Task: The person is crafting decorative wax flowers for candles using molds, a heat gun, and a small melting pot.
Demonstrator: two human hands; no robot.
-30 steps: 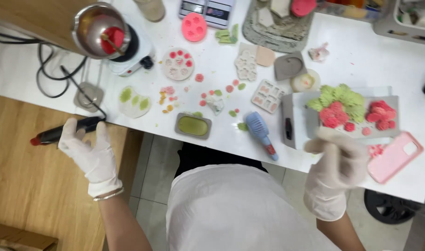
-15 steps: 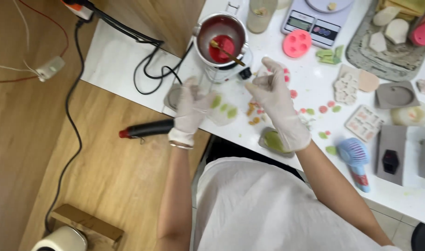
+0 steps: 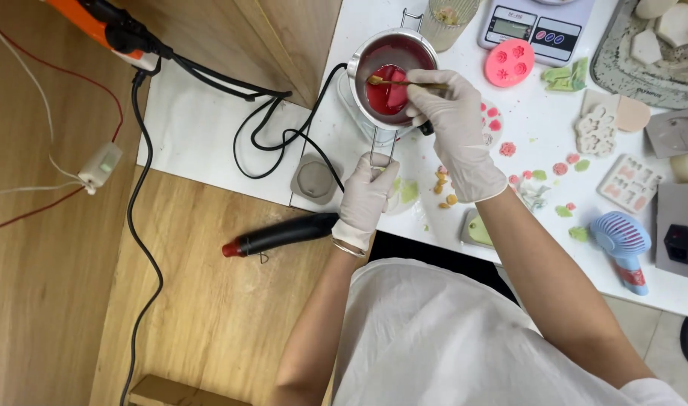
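Where the frame begins at upper left, noted an orange power strip (image 3: 96, 21) with black cables (image 3: 209, 83) trailing right across bare wood; lower down, left of centre, a black heat gun (image 3: 280, 234) with red tip lying on the wood floor, long axis running roughly left to right; just right of it, left hand (image 3: 368, 197), gloved white, closed around the wire handle (image 3: 383, 146) of the melting pot (image 3: 393, 75), handle running straight up the frame from hand to pot; pot at upper centre on the white table (image 3: 201, 143), holding red liquid; right hand (image 3: 453, 131), gloved, fingers pinched shut on a wooden stirrer (image 3: 393, 80), stick lying nearly level, tip dipped in the liquid to the left of the hand; right hand the nearer to the pot's mouth, touching its right rim; further right, pink flower mould (image 3: 509, 62), digital scale (image 3: 536, 26), scattered small wax flowers (image 3: 509, 149); at lower right, blue handheld fan (image 3: 621, 240).
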